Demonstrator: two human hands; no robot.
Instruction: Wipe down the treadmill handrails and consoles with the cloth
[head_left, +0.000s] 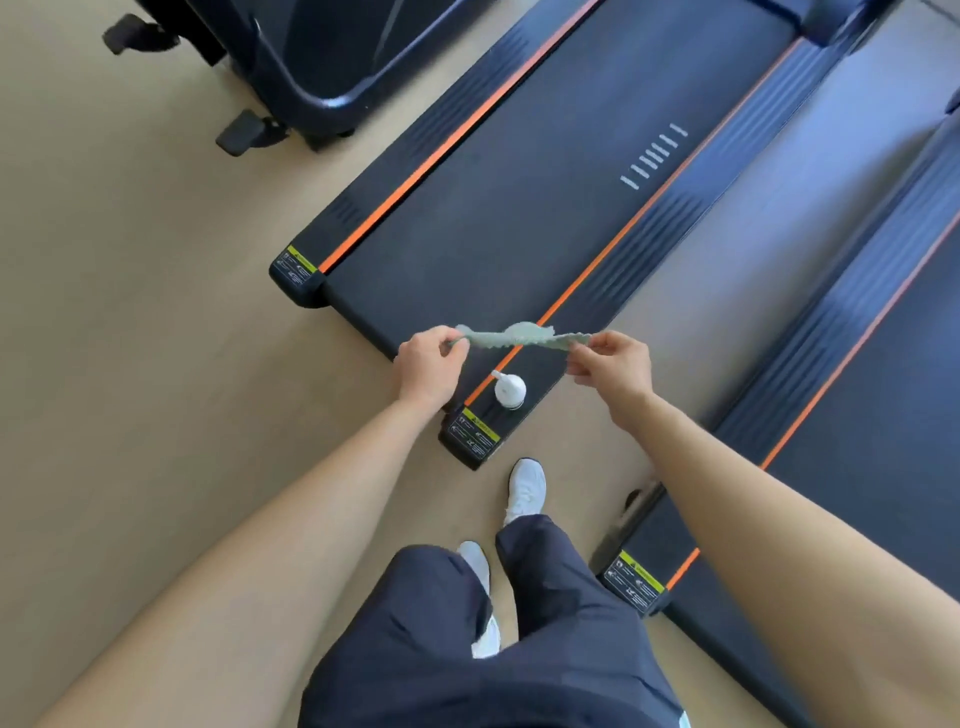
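Beige floor (130, 364); white bottle (510, 389) stands on treadmill (519, 208); left hand (427, 366), right hand (618, 364) pinch cloth (519, 336).

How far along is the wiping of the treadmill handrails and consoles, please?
Early, by the look of it. Done: a white bottle stands on the rear corner of the treadmill. In hand: the left hand and right hand pinch the green cloth, stretched between them. Left: apparently all the wiping; no handrail or console is in view.
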